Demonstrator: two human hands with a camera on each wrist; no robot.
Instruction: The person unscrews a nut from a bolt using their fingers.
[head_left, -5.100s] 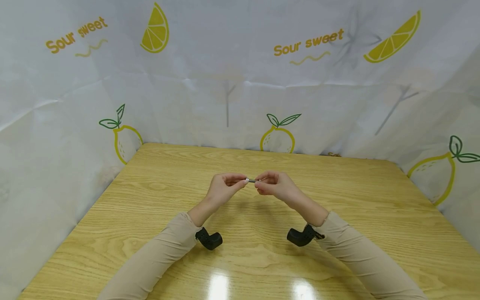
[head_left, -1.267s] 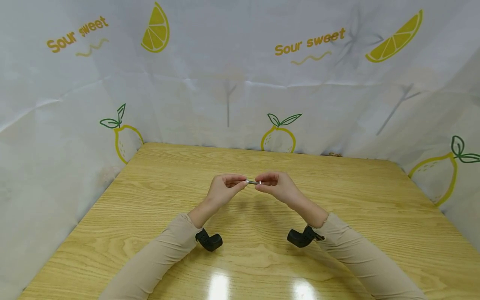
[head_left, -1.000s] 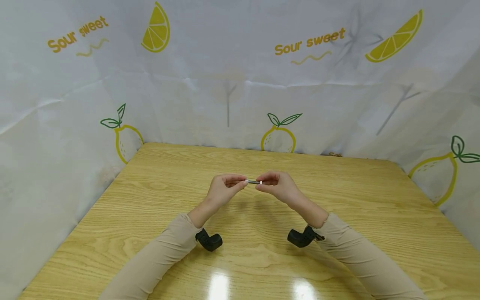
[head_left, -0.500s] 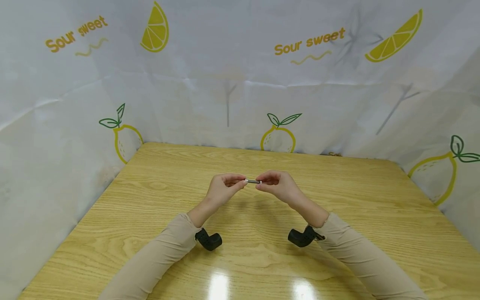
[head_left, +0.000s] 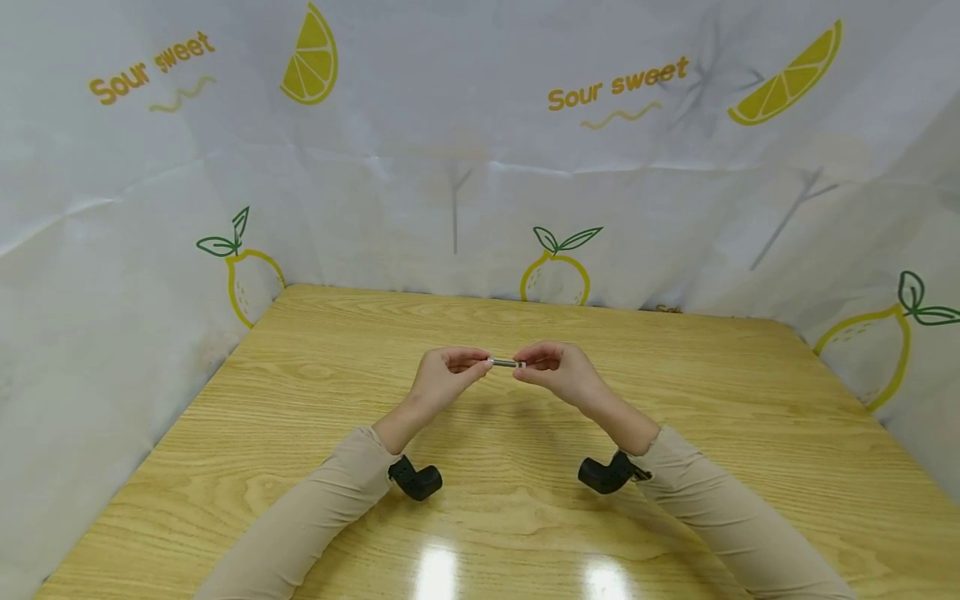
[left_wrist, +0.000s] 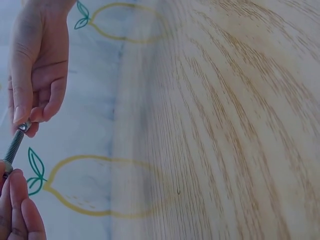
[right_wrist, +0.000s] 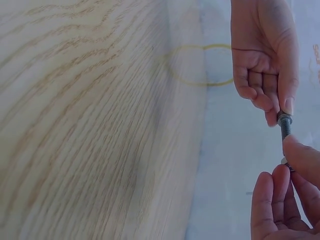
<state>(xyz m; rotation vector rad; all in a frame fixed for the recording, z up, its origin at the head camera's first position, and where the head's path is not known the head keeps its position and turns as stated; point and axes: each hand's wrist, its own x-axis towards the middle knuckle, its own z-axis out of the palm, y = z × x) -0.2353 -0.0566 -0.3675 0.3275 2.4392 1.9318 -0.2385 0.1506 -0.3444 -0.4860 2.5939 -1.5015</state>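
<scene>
Between my two hands, above the wooden table, lies a threaded metal bolt (head_left: 504, 362), roughly level. My left hand (head_left: 441, 382) pinches its head end between thumb and fingers; a washer-like ring (right_wrist: 284, 119) shows there in the right wrist view. At the other end, my right hand (head_left: 561, 373) pinches a small silver nut (left_wrist: 24, 125) between thumb and fingertips, right at the bolt's tip. Bare thread shows between the hands in the left wrist view. My right thumb (right_wrist: 304, 159) covers part of the bolt's end in the right wrist view.
The wood-grain table (head_left: 480, 517) spreads beneath both arms. A white curtain (head_left: 420, 200) printed with lemons and lettering hangs behind it and at both sides. Black wrist camera mounts (head_left: 417, 480) jut inward from the beige sleeves (head_left: 315, 508).
My hands have drawn slightly apart, and more bolt shows than about five seconds ago. The nut, mostly covered by my right fingers then, now shows at the fingertips. My left hand keeps its pinch.
</scene>
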